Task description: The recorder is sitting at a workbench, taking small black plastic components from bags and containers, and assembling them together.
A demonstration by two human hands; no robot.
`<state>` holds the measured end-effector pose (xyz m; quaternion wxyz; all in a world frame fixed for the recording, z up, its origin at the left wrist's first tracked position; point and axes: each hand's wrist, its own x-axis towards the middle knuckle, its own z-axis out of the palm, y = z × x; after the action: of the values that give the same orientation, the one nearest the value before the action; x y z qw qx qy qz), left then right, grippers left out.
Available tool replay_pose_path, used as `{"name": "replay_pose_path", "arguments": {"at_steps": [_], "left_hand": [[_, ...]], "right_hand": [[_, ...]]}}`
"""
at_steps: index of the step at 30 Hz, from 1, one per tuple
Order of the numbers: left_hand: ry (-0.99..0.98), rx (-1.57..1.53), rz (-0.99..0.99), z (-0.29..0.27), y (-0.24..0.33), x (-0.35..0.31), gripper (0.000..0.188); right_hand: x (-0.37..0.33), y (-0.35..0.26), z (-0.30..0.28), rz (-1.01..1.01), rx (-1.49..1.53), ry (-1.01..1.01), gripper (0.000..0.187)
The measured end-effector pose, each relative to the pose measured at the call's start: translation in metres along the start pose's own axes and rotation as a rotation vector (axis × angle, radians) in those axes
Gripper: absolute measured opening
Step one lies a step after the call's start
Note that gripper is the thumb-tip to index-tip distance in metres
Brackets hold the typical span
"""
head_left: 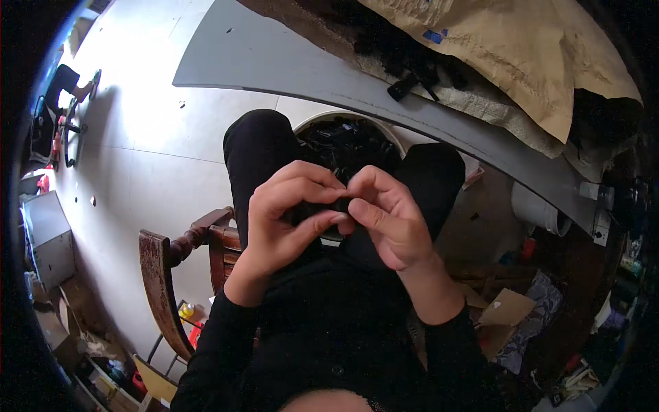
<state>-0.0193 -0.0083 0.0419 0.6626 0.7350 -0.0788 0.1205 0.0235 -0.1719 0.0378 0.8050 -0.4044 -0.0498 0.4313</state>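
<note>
My left hand [283, 214] and my right hand [392, 221] meet in front of my lap, fingertips close together. Between them is a small black piece [338, 204], mostly hidden by the fingers, so its kind cannot be made out. The left thumb and fingers pinch one end of it, while the right thumb and bent forefinger press on the other. Below the hands, between my knees, a round pale tub [397, 137] holds a heap of small black parts [350, 141].
A grey tabletop [274, 58] crosses the far side, bearing an open brown paper sack [522, 62] and loose black parts [412, 82]. A wooden chair arm [161, 275] is at my left. Boxes [48, 237] stand along the far left; cardboard [506, 307] lies at the right.
</note>
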Motion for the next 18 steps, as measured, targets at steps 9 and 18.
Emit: {"name": "replay_pose_path", "arguments": {"at_steps": [9,18], "left_hand": [[0.006,-0.037,-0.003,0.005,0.000,0.005,0.029],[-0.011,0.079,0.226,0.000,-0.008,-0.003,0.025]], "right_hand": [[-0.003,-0.002,-0.005,0.041,0.165,0.009,0.012],[-0.013,0.008,0.000,-0.066,-0.045,0.033,0.054]]}}
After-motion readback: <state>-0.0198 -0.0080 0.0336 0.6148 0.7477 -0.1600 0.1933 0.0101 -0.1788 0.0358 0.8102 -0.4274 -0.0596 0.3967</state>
